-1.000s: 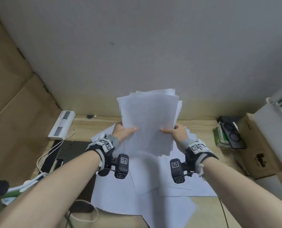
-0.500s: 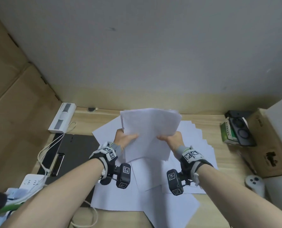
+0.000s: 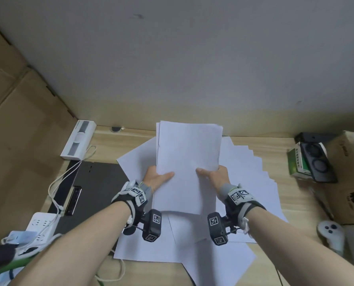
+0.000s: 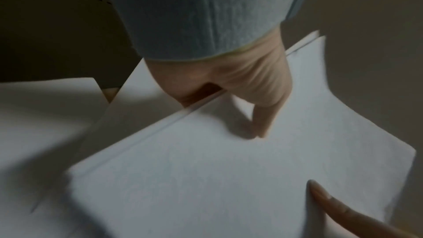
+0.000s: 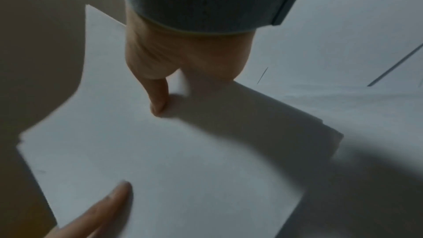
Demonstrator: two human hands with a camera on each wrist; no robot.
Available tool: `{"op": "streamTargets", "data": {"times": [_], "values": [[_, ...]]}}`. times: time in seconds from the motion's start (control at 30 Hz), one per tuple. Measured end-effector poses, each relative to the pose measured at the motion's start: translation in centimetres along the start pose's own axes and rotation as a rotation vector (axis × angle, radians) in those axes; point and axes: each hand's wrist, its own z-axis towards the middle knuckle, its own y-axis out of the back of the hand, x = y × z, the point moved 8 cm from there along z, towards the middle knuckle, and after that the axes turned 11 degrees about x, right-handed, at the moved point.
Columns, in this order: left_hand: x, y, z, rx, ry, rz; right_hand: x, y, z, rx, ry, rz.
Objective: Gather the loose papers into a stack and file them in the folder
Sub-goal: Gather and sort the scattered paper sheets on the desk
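White sheets, gathered into a stack (image 3: 187,168), were held above the wooden desk (image 3: 308,205) between both hands. We noted the left hand (image 3: 156,179) gripping the stack's left edge and the right hand (image 3: 215,178) gripping its right edge, each thumb lying flat across the top sheet. The left wrist view showed the left thumb (image 4: 263,115) pressed down on the paper with the edge tucked into the palm; the right wrist view showed the right thumb (image 5: 158,95) likewise. Fingers behind the stack were hidden, so we could not tell how they lay. Stack edges looked roughly aligned, though blur made this uncertain. Loose papers (image 3: 252,174) lay fanned across the desk beneath and to the right of the stack. We recorded the black folder (image 3: 97,182) lying flat on the desk to the left, partly under the loose papers, with a phone (image 3: 74,201) on it.
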Motion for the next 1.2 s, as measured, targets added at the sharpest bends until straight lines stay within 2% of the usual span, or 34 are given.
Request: {"op": "streamTargets", "data": {"times": [0.07, 0.13, 0.23, 0.33, 0.37, 0.47, 0.63, 0.77, 0.93, 1.03, 1.2], "values": [[2.5, 0.9, 0.8, 0.002, 0.064, 0.067, -1.2, -0.2, 0.8, 0.042, -0.034, -0.054], [5.1, 2.4, 1.4, -0.045, 0.137, 0.115, -2.3, 1.0, 1.4, -0.031, -0.026, -0.178], [7.8, 5.1, 0.1, -0.207, 0.193, 0.086, -4.5, 4.0, 1.9, -0.236, -0.146, -0.603], [10.7, 6.7, -1.2, -0.256, 0.237, 0.068, -6.6, 4.8, 1.6, -0.293, -0.277, -0.981], [11.4, 6.8, -1.7, -0.255, 0.250, 0.073, -7.3, 4.8, 1.6, -0.273, -0.291, -1.060], [12.4, 7.0, -2.8, -0.258, 0.252, 0.090, -8.8, 4.5, 2.0, -0.089, -0.285, -1.174], [12.7, 6.7, -3.0, -0.252, 0.271, 0.122, -7.8, 6.9, 1.2, -0.144, -0.219, -0.988], [12.2, 5.8, -2.2, -0.234, 0.308, 0.225, -6.2, 10.9, -1.3, -0.332, -0.149, -0.859], [10.5, 3.7, -2.6, -0.200, 0.384, 0.441, -4.2, 14.5, -4.5, -0.548, -0.015, -0.564], [10.9, 2.4, -2.7, -0.163, 0.382, 0.487, -4.2, 14.0, -5.1, -0.536, 0.013, -0.463], [12.1, 0.1, -3.9, -0.086, 0.396, 0.381, -7.3, 9.5, -5.0, -0.346, 0.020, -0.436]]}}
